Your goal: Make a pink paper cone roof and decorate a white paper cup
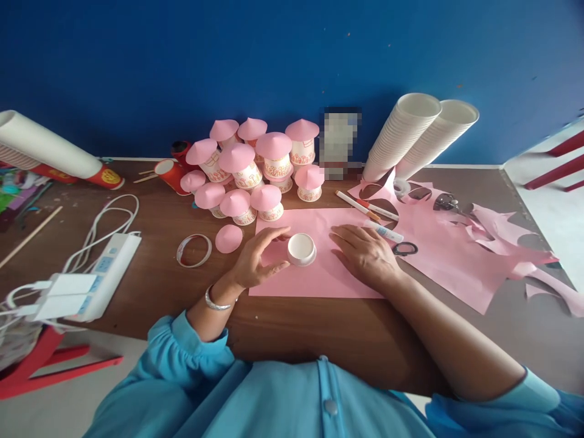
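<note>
A short white paper cup piece (302,249) stands on a sheet of pink paper (319,283) in front of me. My left hand (258,258) is beside it, thumb and fingers spread apart, with the thumb tip close to the cup's left side; whether it touches I cannot tell. Flat on the pink sheet to the right lies my right hand (367,255), fingers stretched out, apart from the cup. A small pink paper cone (229,238) sits just left of my left hand, near a roll of tape (194,250).
Several cup houses with pink cone roofs (237,164) stand behind the sheet. Markers (358,205), a glue stick (384,231), scissors (405,248) and pink paper scraps (460,255) lie right. Tall stacks of white cups (401,134) lean at the back; a power strip (112,274) is left.
</note>
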Demonstrator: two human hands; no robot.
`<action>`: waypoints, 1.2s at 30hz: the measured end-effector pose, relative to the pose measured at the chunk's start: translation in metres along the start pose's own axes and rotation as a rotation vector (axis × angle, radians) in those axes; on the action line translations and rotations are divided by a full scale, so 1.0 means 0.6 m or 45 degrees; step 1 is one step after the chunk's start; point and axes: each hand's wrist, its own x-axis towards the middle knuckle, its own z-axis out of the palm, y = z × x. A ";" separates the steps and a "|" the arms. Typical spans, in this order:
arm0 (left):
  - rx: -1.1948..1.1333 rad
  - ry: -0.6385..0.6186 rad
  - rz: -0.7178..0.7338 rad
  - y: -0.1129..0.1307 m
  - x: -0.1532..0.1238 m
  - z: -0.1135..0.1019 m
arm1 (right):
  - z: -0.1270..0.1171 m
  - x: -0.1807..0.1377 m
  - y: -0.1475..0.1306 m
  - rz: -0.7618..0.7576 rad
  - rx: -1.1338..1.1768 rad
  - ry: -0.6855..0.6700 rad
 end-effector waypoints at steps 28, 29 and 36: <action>0.228 0.389 -0.302 0.009 0.011 0.000 | -0.037 -0.013 0.093 0.650 -0.290 0.227; 0.217 0.391 -0.293 0.010 0.012 0.002 | -0.039 -0.015 0.105 0.699 -0.304 0.222; 0.241 0.386 -0.267 0.011 0.012 0.007 | -0.059 -0.021 0.125 0.723 -0.273 -0.024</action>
